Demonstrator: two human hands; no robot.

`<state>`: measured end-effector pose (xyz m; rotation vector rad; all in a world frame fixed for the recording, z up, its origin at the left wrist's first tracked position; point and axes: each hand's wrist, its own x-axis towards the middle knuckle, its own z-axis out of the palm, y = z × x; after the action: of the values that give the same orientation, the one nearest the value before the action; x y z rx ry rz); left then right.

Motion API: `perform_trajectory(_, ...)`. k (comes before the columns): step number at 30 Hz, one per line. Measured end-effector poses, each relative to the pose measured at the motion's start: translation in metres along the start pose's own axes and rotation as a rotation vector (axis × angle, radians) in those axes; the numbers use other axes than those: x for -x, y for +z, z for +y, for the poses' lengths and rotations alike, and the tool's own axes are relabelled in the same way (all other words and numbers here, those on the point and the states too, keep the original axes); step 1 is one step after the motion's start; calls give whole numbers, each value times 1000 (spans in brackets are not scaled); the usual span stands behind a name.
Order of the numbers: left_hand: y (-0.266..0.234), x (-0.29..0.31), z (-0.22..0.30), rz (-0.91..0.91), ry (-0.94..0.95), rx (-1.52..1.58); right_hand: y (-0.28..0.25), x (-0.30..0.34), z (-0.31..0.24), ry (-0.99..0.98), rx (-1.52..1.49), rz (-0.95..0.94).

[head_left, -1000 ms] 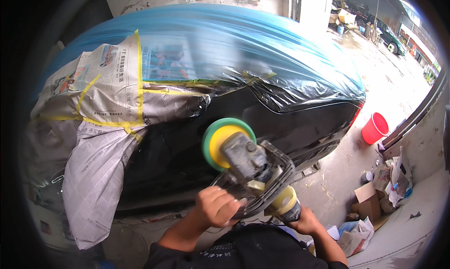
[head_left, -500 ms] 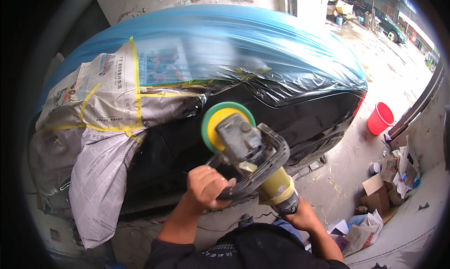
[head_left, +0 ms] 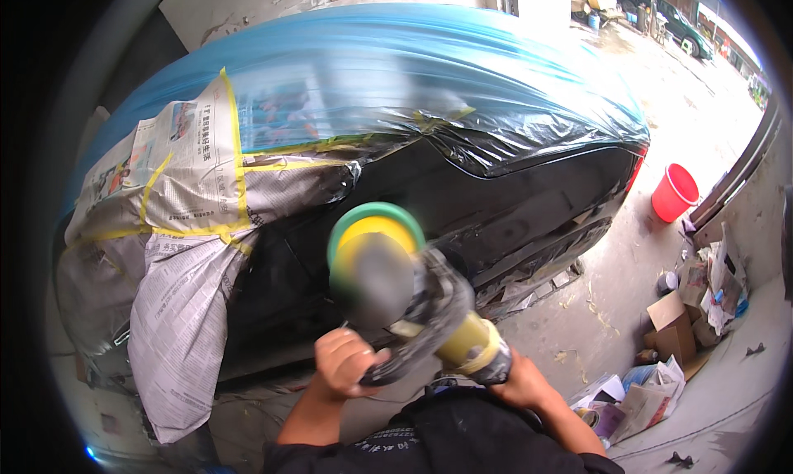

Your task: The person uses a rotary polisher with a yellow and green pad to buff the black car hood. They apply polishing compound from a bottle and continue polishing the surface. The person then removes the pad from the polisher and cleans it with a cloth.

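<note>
I hold a car polisher (head_left: 462,342) in both hands, its round green and yellow pad (head_left: 382,218) at the glossy black side panel of a car (head_left: 529,197). My left hand (head_left: 345,360) is closed round the end of the black loop handle (head_left: 454,291). My right hand (head_left: 522,378) grips the rear of the olive body, mostly tucked behind it. The polisher head is smeared by motion and a blurred patch. Whether the pad touches the paint, I cannot tell. Newspaper (head_left: 178,309) fixed with yellow tape covers the car's left part.
Blue plastic sheeting (head_left: 347,53) drapes over the car's top. On the floor to the right stands a red bucket (head_left: 675,195). Cardboard (head_left: 673,325) and waste paper (head_left: 648,404) lie along the right wall. A dark green car (head_left: 684,35) is parked outside at the far right.
The polisher has shifted left and slightly down across the black panel. Both hands have moved with it and keep their grips.
</note>
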<state>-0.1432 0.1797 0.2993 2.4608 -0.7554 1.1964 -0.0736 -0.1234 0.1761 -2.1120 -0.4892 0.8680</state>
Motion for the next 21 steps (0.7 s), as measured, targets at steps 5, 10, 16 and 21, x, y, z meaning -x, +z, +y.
perform_trajectory(5, -18, 31, 7, -46, -68, 8, 2, -11, -21, -54, 18, -7)
perform_trajectory(10, 54, -24, 0, -167, 39, 201, -7, -12, 50, -38, -110, 167)
perform_trajectory(16, 155, -64, 28, -252, 73, 200, 0, -29, 149, -40, -512, 170)
perform_trajectory(21, 146, -37, 33, -321, 66, 212, 54, -57, 167, -100, -544, 191)
